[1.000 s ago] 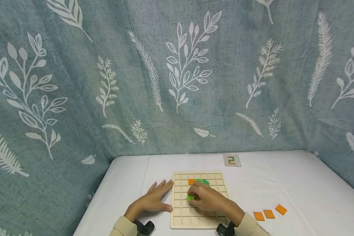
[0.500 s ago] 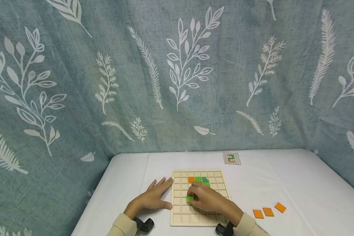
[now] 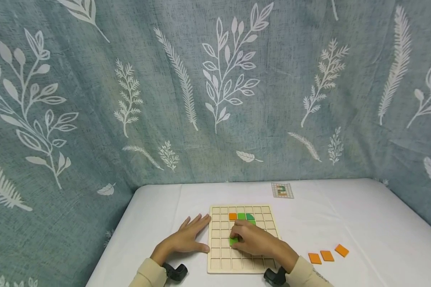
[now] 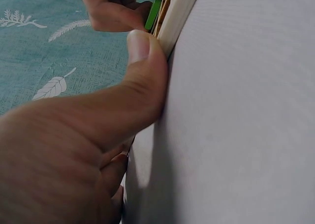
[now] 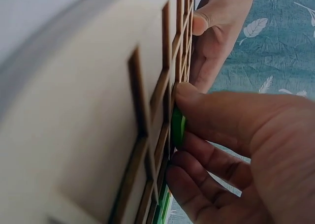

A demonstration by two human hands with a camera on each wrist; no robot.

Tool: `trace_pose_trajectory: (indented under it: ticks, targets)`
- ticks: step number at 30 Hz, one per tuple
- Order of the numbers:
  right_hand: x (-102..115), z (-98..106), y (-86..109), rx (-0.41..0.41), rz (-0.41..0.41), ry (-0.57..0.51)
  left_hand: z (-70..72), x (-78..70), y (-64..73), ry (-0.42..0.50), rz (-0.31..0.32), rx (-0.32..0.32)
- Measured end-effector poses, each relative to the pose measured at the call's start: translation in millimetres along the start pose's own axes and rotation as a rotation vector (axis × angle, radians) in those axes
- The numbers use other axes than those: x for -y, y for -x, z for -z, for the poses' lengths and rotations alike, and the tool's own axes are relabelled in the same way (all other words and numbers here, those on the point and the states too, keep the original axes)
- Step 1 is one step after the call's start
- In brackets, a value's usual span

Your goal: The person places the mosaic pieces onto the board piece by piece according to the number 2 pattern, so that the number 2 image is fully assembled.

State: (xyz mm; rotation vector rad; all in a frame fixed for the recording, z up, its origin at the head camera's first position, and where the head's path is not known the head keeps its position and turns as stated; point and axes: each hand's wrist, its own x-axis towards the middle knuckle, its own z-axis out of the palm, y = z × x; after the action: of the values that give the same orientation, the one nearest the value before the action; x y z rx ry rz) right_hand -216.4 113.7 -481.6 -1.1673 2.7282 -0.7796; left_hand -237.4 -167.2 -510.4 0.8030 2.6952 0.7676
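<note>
On the white table lies a pale wooden grid board (image 3: 219,264). My right hand (image 3: 256,240) pinches a green square tile (image 3: 233,242) between thumb and fingers, low at the grid. In the right wrist view this tile (image 5: 177,128) stands partly proud of the grid's ridges. My left hand (image 3: 187,240) rests flat with fingers spread, its thumb and fingertips against the board's left edge. Along an upper row sit an orange square tile (image 3: 233,216), a green square tile (image 3: 241,216) and a dark green rounded tile (image 3: 250,217). Another green tile (image 3: 252,223) below is partly hidden by my right hand.
Three loose orange tiles (image 3: 327,256) lie on the table right of the board. Behind it is a small card (image 3: 282,191) printed with a coloured grid pattern. A leaf-patterned blue-green curtain (image 3: 186,159) hangs along the far and left sides of the table.
My right hand and the pinched green tile have shifted slightly towards me relative to the board. My left hand stays at the board's edge. The head view has tilted a little.
</note>
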Motion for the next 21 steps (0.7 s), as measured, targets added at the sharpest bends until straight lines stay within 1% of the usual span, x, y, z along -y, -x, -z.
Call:
trace_pose_trajectory:
  ticks: [5,14,21]
  targets:
    - [-0.2,0.3,0.2,0.000,0.008,0.011,0.5,-0.3,0.4,0.003,-0.004,-0.003]
    - [-0.1,1.9,0.6,0.006,-0.024,0.000,0.6,-1.6,-0.6,0.015,-0.001,-0.004]
    - [1.1,3.9,0.1,0.006,-0.031,-0.015,0.8,-2.6,0.9,0.017,0.000,-0.001]
